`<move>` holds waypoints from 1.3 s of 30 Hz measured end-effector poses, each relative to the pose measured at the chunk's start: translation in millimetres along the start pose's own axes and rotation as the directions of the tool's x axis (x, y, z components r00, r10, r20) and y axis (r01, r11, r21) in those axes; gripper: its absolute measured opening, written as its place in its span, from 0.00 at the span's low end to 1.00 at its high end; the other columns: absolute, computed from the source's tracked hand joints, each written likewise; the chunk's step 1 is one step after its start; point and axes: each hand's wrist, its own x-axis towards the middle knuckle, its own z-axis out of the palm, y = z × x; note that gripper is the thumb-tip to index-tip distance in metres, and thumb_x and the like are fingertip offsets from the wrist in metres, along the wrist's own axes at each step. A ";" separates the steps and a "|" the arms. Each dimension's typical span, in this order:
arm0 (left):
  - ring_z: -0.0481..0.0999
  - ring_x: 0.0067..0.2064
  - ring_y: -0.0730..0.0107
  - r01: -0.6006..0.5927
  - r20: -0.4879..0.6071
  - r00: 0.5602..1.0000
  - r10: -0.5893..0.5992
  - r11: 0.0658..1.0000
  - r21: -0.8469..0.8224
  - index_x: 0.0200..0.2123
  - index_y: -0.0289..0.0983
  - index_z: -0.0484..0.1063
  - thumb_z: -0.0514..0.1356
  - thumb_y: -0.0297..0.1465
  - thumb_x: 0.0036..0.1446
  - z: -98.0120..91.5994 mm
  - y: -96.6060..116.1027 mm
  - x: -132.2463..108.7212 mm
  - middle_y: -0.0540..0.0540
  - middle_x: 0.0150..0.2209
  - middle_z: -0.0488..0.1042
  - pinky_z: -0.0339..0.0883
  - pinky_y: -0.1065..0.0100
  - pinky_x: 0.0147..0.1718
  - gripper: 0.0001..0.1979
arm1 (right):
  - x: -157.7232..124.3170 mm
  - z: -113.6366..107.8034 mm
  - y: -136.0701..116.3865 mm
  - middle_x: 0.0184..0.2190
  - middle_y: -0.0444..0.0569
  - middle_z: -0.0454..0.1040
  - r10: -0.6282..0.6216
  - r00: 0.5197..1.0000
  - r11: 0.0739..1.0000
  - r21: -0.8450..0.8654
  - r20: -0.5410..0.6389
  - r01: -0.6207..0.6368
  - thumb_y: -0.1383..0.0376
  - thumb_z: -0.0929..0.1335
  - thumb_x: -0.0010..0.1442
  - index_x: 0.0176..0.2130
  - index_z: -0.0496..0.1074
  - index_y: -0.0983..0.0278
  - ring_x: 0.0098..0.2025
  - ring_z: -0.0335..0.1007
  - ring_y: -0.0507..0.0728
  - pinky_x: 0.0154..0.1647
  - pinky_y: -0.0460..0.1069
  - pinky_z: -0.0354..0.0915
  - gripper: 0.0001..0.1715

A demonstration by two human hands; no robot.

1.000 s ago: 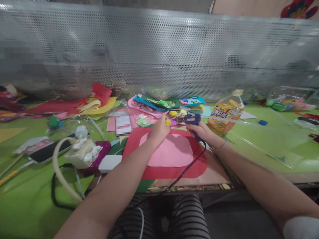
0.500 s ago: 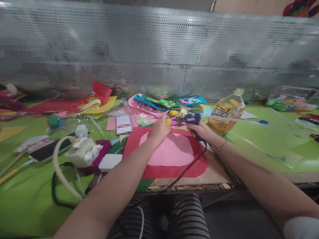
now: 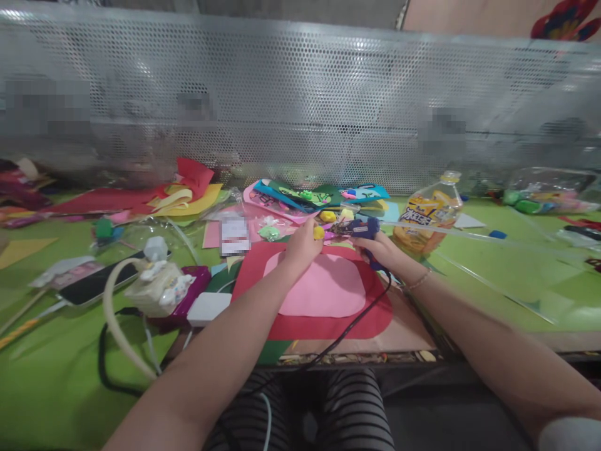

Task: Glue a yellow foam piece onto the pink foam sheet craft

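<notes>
My right hand [image 3: 379, 248] is closed around a dark blue hot glue gun [image 3: 364, 228], its nozzle facing left and a long clear glue stick [image 3: 422, 229] running out of its back. Between the fingertips of my left hand [image 3: 305, 243] is a small yellow lump [image 3: 318, 233], close to the gun's nozzle. A small purple-pink piece [image 3: 329, 237] shows beside it; what holds it I cannot make out. Below both hands lies a pink rounded sheet [image 3: 323, 288] on a larger red sheet [image 3: 375, 319]. The gun's black cord [image 3: 353, 322] crosses them.
A drink bottle with orange label [image 3: 429, 216] stands to the right. Decorated blue and green cutouts [image 3: 319, 195] lie behind my hands. To the left are a power strip [image 3: 192, 288] with a white charger [image 3: 209, 308], and a phone [image 3: 101, 282]. A perforated metal screen [image 3: 300, 106] closes the back.
The whole view has shifted slightly downward in the frame. Both hands keep nearly the same pose, with the glue gun and yellow lump still close together.
</notes>
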 end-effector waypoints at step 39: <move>0.72 0.41 0.62 -0.043 -0.031 0.998 0.047 0.992 0.119 0.42 0.37 0.62 0.58 0.28 0.49 0.2 -2.6 2.7 0.42 0.39 0.73 0.62 0.67 0.36 0.15 | -5.3 2.4 -4.2 0.13 0.41 0.62 0.060 0.997 0.998 -0.034 0.039 -0.059 0.59 0.66 0.51 0.19 0.61 0.65 0.13 0.57 0.47 0.15 0.44 0.54 0.15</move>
